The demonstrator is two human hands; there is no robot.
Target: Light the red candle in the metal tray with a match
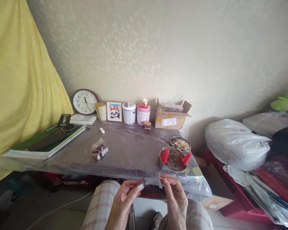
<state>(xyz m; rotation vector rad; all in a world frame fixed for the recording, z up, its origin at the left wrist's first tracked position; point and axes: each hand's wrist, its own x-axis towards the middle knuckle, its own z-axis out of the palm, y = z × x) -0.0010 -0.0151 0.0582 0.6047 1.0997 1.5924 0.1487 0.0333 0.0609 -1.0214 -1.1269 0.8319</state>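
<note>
My left hand [123, 199] is closed round a small matchbox [140, 184], held in front of the table's near edge above my lap. My right hand [174, 191] pinches a thin matchstick [159, 177] between thumb and fingers, its tip pointing left toward the box; a small gap separates the two. Just beyond my right hand an oval metal tin [174, 159] with dark contents and two red pieces stands on the table [132, 150]. Behind it a smaller round tin [180, 144] holds several pale sticks. A clear bag of small boxes [99, 151] lies left of centre.
Along the wall stand a clock [85, 101], a framed picture [114, 111], three canisters [129, 112] and an open cardboard box [171, 115]. Books and a phone stand [48, 140] lie at the left. White plastic bags [237, 143] and a red bin sit on the right.
</note>
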